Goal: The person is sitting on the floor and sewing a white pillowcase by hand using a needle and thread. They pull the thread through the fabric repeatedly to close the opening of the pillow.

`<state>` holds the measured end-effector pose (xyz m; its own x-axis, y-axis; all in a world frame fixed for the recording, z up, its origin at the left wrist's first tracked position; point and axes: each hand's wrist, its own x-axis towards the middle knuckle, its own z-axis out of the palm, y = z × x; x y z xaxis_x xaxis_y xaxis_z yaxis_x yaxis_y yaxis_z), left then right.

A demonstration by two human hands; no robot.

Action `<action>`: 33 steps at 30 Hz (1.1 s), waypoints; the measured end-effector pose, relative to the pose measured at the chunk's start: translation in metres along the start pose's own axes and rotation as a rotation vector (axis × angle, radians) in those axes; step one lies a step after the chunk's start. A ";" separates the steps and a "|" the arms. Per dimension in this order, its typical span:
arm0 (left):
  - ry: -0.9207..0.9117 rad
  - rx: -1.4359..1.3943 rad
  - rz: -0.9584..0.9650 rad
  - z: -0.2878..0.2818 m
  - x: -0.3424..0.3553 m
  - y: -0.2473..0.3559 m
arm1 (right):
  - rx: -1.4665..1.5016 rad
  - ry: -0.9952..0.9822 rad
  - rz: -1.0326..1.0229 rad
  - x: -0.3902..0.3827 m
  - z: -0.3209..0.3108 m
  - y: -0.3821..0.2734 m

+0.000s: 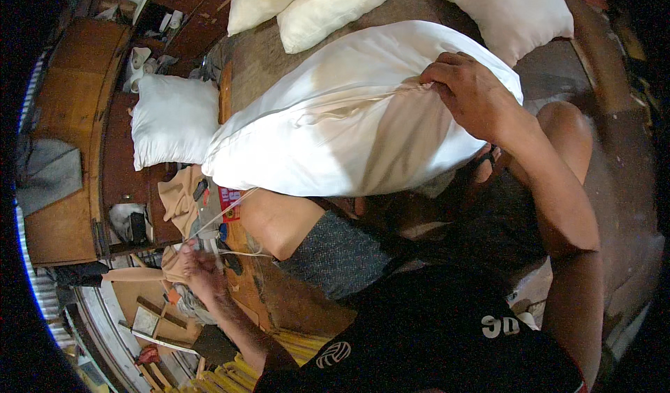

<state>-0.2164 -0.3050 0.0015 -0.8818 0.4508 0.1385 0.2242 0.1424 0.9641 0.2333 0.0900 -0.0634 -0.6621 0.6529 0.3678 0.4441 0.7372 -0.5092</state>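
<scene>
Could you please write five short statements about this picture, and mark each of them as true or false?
1. The right hand pinches the cloth of the large white pillow. True.
2. The left hand is holding a pair of scissors. False: it holds a pale thread.
3. The smaller white pillow lies to the left of the large white pillow. True.
4. The person's shirt is bright yellow. False: it is black.
5. Both hands are on the large white pillow. False: only the right hand touches it; the left hand is apart from it.
</scene>
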 end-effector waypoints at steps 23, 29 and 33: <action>-0.673 -0.362 -0.035 0.178 -0.125 0.069 | 0.439 0.121 -0.380 -0.019 -0.022 -0.099; -0.842 -0.526 -0.158 0.266 -0.172 0.073 | 0.331 0.074 -0.507 -0.036 0.017 -0.123; -0.710 -0.598 -0.296 0.280 -0.171 0.072 | 0.458 -0.008 -0.414 -0.046 0.024 -0.116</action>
<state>0.0669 -0.1249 -0.0161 -0.3695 0.9229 -0.1080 -0.3866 -0.0470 0.9210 0.1982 -0.0299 -0.0401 -0.7293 0.3264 0.6013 -0.1535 0.7784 -0.6087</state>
